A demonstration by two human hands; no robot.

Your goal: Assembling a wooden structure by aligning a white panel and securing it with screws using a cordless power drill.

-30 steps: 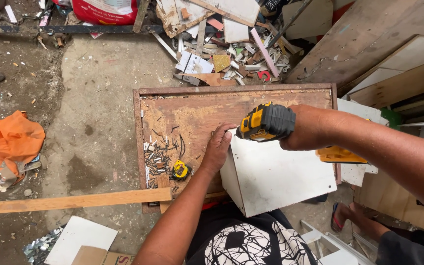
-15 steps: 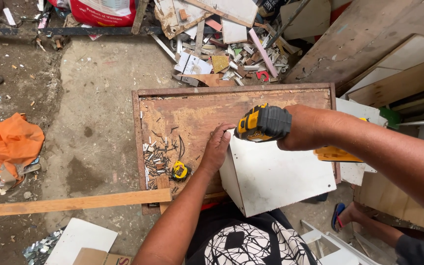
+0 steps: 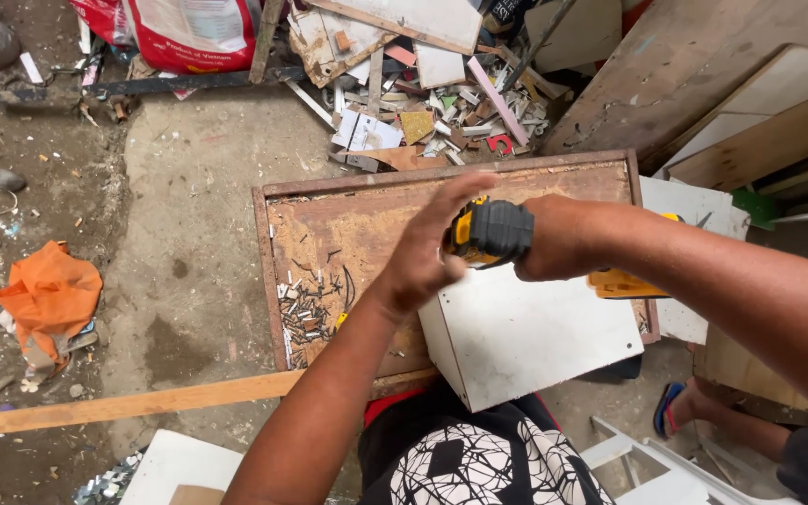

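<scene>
A white panel [image 3: 535,337] is seen nearest, lying over the near right part of a shallow wooden tray [image 3: 348,234]. Above the panel, a yellow-and-black power drill [image 3: 490,232] is grasped in the right hand [image 3: 554,238], fingers clenched around its body. The left hand [image 3: 427,248] is raised, fingers extended, touching the drill's front. Loose screws [image 3: 306,313] lie in the tray. Scrap offcuts [image 3: 423,103] are piled beyond.
</scene>
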